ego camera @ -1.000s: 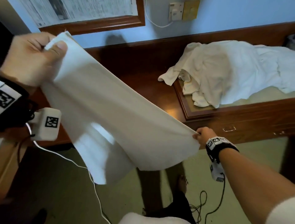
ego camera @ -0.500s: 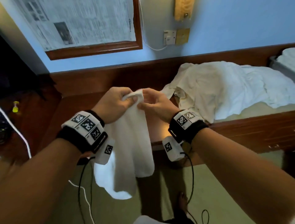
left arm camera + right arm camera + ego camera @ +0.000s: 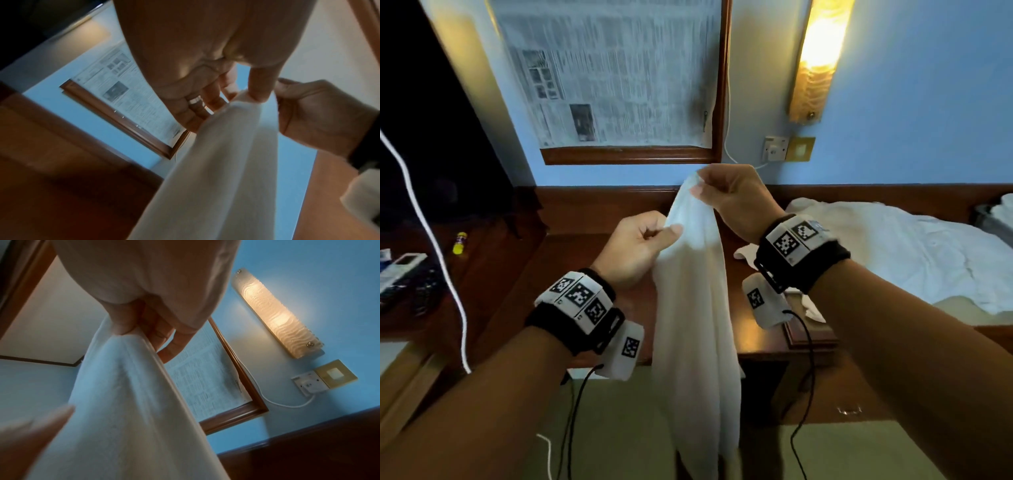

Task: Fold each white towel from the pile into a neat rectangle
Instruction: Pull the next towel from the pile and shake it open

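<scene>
Right hand (image 3: 736, 202) pinches the top corner of the hanging white towel (image 3: 695, 325); left hand (image 3: 633, 250) pinches its edge just below; newspaper (image 3: 616, 72) print is unreadable

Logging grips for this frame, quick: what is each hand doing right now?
Left hand: pinching the white towel just below its top edge.
Right hand: pinching the towel's top, which hangs down from it.

Two hands: left hand (image 3: 635, 248), right hand (image 3: 736, 200). One hanging towel (image 3: 697, 325); one towel pile (image 3: 900, 253) on the desk's right end. One wall lamp (image 3: 816, 61), one framed newspaper (image 3: 616, 72), one yellow tube (image 3: 459, 242).
</scene>
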`<state>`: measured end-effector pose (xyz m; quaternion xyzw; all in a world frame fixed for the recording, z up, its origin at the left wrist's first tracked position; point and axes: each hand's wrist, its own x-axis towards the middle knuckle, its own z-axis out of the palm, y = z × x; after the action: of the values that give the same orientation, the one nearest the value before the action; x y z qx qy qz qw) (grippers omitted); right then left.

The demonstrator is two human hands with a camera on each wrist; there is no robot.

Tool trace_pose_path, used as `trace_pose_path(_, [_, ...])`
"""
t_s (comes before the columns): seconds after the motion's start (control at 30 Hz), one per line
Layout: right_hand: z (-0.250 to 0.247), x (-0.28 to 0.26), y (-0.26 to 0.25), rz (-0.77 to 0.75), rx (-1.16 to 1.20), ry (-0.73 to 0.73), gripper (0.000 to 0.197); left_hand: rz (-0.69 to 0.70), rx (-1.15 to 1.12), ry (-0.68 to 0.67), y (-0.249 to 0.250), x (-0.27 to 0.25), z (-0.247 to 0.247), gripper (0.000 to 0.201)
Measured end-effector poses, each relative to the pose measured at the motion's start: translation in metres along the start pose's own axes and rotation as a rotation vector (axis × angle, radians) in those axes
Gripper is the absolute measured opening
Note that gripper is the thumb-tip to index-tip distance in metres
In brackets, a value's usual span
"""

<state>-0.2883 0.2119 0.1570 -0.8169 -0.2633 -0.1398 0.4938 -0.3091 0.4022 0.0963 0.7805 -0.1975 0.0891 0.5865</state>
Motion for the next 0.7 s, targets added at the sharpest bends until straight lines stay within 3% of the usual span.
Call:
trace_pose_path(0.1, [-0.013,0.009,-0.009,-0.031,0.003,0.029,0.016,-0.065,-0.169,-0.039,-0.021,-0.012,0.009,0.037])
trace_pose_path(0.2, [-0.026,0.012,-0.011,-0.054,-0.044,0.055,0.018,-0.168,-0.272,-0.059,-0.044,-0.02,0.024,0.064])
trace_pose_path(0.37, [-0.053,0.009,0.002,-0.043,-0.086,0.238,0.015,-0.257,-0.166,-0.138,-0.082,-0.032,0.045,0.08])
trace_pose_path(0.43, [-0.062,0.004,0.013,-0.011,-0.096,0.307,0.015,-0.269,-0.118,-0.088,-0.097,-0.035,0.048,0.087])
trace_pose_path(0.5, [-0.069,-0.005,0.029,0.053,-0.166,0.305,0.016,-0.241,-0.069,0.0,-0.104,-0.031,0.046,0.075])
trace_pose_path(0.6, [-0.071,-0.021,0.042,0.124,-0.279,0.155,0.015,-0.201,-0.053,0.084,-0.088,-0.017,0.047,0.046])
trace_pose_path(0.7, [-0.048,-0.039,0.039,0.158,-0.422,-0.262,0.014,-0.118,0.012,0.025,-0.056,0.003,0.052,0.026])
